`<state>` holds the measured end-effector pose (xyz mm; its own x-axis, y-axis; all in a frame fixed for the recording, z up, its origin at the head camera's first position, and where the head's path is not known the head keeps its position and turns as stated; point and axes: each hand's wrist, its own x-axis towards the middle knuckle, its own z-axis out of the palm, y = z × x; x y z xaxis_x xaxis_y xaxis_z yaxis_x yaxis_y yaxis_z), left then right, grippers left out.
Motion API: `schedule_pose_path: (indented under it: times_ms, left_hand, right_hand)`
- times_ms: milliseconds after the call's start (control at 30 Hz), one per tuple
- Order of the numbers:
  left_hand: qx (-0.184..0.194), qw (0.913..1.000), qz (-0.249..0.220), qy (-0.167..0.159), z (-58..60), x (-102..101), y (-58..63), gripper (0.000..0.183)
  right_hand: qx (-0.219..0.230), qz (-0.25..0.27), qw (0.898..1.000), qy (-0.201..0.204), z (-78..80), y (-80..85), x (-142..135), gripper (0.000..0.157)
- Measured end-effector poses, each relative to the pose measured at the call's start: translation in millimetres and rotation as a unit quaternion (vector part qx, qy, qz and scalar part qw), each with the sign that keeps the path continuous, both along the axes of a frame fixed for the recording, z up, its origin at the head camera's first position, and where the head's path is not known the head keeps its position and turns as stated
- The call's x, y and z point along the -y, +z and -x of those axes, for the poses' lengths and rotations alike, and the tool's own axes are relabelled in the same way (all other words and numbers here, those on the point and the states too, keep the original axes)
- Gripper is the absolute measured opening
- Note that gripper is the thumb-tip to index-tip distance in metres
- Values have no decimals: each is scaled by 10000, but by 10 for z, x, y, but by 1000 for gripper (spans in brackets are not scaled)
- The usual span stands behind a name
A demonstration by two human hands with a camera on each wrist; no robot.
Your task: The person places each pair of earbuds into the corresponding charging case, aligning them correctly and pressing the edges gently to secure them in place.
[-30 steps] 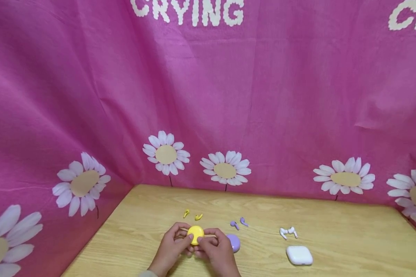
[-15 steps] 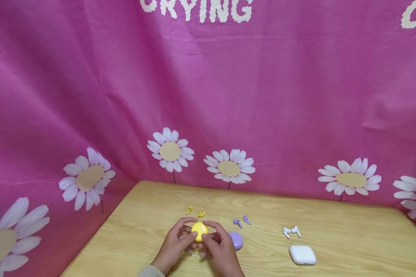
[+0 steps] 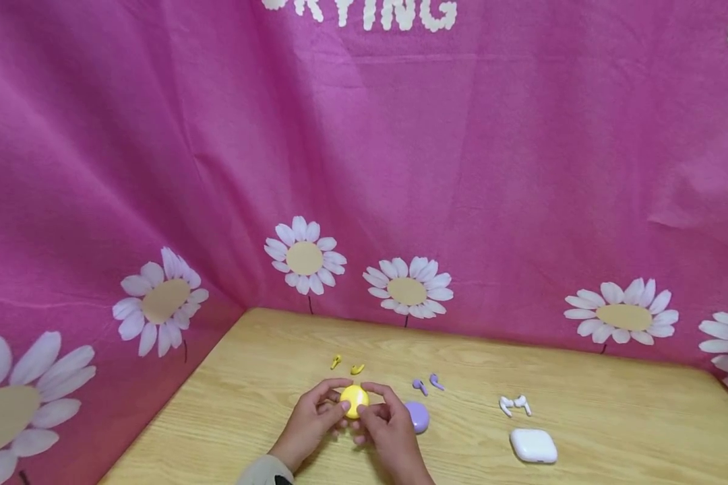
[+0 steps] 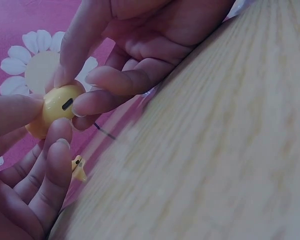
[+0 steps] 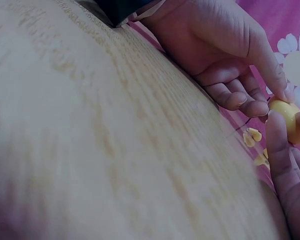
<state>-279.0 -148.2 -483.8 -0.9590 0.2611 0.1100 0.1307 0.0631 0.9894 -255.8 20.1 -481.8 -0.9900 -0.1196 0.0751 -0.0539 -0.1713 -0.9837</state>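
A round, glossy yellow earbud case (image 3: 354,401) is held up between both hands in the head view. My left hand (image 3: 308,421) grips its left side, thumb on the face. From the other side my right hand (image 3: 393,428) pinches it, also with the thumb on the face. In the left wrist view, a dark slot shows on the yellow case (image 4: 60,102); its lid looks closed. Just beyond the hands lie a yellow earbud (image 3: 336,362) and a second yellow earbud (image 3: 357,369).
A round purple case (image 3: 418,417) sits right beside my right hand, with two purple earbuds (image 3: 420,386) behind it. Farther right are a white case (image 3: 533,446) and two white earbuds (image 3: 506,405). A pink flowered cloth (image 3: 491,202) hangs behind the wooden table (image 3: 613,417).
The head view has shifted slightly, so the scene slides rightward. Both hands keep hold of the yellow case; fingers and thumbs have shifted a little on it. Earbuds and other cases stay put.
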Motion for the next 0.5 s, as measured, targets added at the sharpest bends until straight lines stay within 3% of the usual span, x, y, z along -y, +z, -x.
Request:
schedule_pose_path:
  times_ms: [167,500]
  left_hand:
    - [12,10000,67,10,-20,37,-16,42]
    - [38,10000,-60,49,-4,-26,-18,49]
  right_hand:
    - [2,205,9997,99,-7,-29,28,43]
    - [-11,54,9999,98,1,-32,-13,54]
